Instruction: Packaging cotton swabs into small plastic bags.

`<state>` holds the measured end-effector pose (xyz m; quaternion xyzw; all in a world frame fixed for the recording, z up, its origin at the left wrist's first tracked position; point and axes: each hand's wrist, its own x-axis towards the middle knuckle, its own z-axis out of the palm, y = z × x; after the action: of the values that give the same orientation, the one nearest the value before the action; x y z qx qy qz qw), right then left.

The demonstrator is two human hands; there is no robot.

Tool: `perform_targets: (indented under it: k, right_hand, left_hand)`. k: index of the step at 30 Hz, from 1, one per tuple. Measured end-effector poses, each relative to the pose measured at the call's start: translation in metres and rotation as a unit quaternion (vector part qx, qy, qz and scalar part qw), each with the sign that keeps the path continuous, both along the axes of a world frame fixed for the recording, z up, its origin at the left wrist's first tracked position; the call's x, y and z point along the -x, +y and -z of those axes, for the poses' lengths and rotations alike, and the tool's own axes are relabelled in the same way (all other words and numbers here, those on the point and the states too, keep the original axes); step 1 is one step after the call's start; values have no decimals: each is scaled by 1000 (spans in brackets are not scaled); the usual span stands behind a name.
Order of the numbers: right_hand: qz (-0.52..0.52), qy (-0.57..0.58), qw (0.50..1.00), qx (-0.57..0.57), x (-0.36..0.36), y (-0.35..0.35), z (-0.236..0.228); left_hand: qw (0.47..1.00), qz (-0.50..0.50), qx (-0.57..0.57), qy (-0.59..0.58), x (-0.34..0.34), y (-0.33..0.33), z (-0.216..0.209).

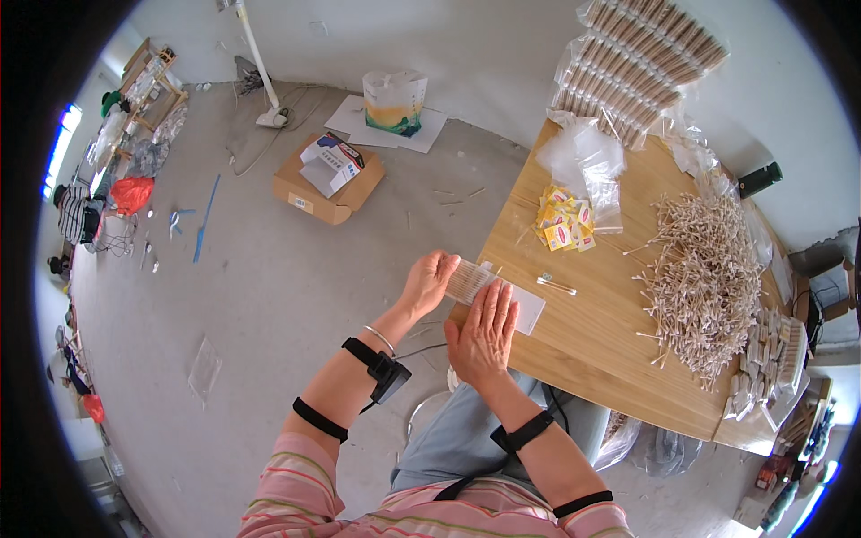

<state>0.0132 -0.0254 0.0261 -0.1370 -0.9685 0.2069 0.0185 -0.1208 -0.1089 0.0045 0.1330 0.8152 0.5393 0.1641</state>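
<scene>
My left hand (429, 283) grips one end of a flat clear packet of cotton swabs (464, 280) at the table's near left edge. A row of thin pale sticks shows through its film. My right hand (485, 330) lies flat across the packet's other part, fingers stretched out and close together. A whitish flat end (529, 310) sticks out to the right beneath those fingers; whether it is card or film I cannot tell. Just right of it, a few loose cotton swabs (557, 286) lie on the wooden table (583, 332).
A big heap of loose cotton swabs (704, 278) covers the table's right side. Yellow and white small packets (563, 220) lie beside clear plastic bags (596, 175). Stacked swab bundles (637, 63) stand at the back. An open cardboard box (314, 193) is on the floor.
</scene>
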Motion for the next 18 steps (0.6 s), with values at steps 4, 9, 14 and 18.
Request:
perform_targets:
  k: [4,9,14,18]
  right_hand:
    - [-8,5,1000,-1,2,-1,0]
    - [29,4,999,20,8,5,-1]
    - [24,10,1000,13,13,7,2]
    - [31,10,999,34,14,7,-2]
  left_hand:
    - [999,7,25,23,1,-1,0]
    - [1000,10,18,20,2,-2,4]
    - [1000,-1,10,5,1,0,6]
    - [1000,-5,6,1,2,-3,12]
